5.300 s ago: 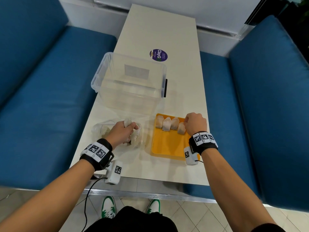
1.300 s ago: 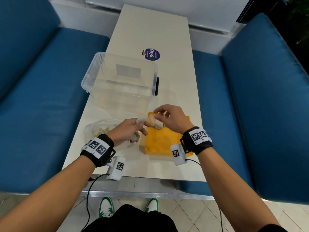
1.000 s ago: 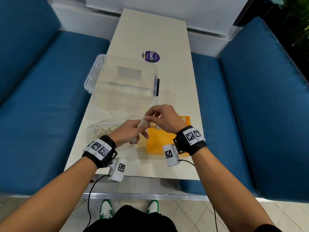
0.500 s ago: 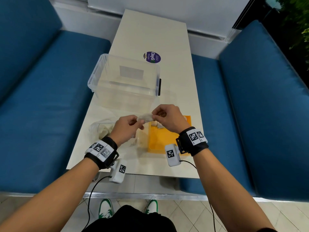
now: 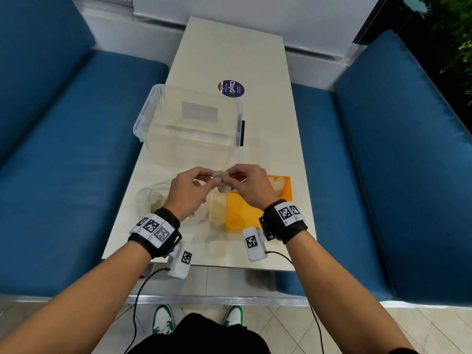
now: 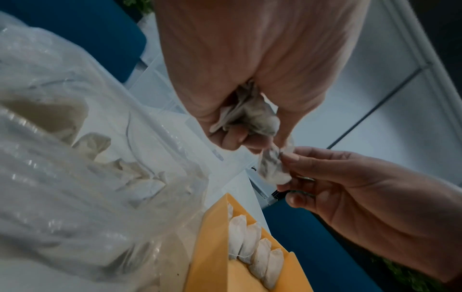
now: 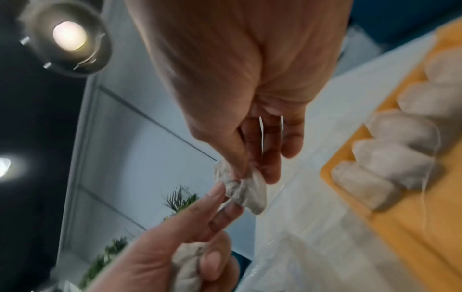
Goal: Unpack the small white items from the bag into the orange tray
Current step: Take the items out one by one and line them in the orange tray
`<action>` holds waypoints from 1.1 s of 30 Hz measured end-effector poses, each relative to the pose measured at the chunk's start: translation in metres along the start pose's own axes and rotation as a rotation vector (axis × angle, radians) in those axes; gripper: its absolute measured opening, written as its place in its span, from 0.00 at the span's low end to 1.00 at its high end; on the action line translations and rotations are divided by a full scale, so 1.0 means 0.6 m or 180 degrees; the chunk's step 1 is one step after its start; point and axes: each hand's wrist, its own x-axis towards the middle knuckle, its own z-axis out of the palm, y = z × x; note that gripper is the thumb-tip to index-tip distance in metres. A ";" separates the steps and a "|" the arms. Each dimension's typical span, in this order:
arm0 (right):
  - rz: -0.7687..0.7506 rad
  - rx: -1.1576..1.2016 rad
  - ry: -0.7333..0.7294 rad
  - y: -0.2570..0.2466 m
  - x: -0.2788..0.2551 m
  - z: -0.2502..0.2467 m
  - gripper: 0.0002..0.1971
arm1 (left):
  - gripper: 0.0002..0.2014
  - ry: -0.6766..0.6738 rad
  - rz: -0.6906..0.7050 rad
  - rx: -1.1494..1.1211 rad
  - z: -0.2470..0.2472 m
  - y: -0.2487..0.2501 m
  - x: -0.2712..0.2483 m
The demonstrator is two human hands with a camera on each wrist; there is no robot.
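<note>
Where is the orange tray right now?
In the head view, the orange tray lies on the table, under the right hand, beside the plastic bag.

The small white items [image 6: 252, 240] look like soft, matt pouches of thin fibrous paper, slightly crinkled, with a fine thread trailing across them. The bag [image 6: 62, 177] is thin clear plastic film, wrinkled and glossy where light catches its folds. The orange tray [image 5: 245, 208] is smooth, matt plastic. The storage box [image 5: 189, 129] is clear rigid plastic with a faint sheen. The table [image 5: 235, 52] has a smooth, cream, low-gloss top. The benches [image 5: 63, 162] are covered in matt blue woven cloth. The wristbands [image 5: 284, 221] are black fabric.
</note>
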 end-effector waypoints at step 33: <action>-0.0409 -0.0174 0.0371 -0.005 -0.005 -0.007 0.02 | 0.13 -0.0467 -0.0048 0.0638 0.002 -0.031 0.005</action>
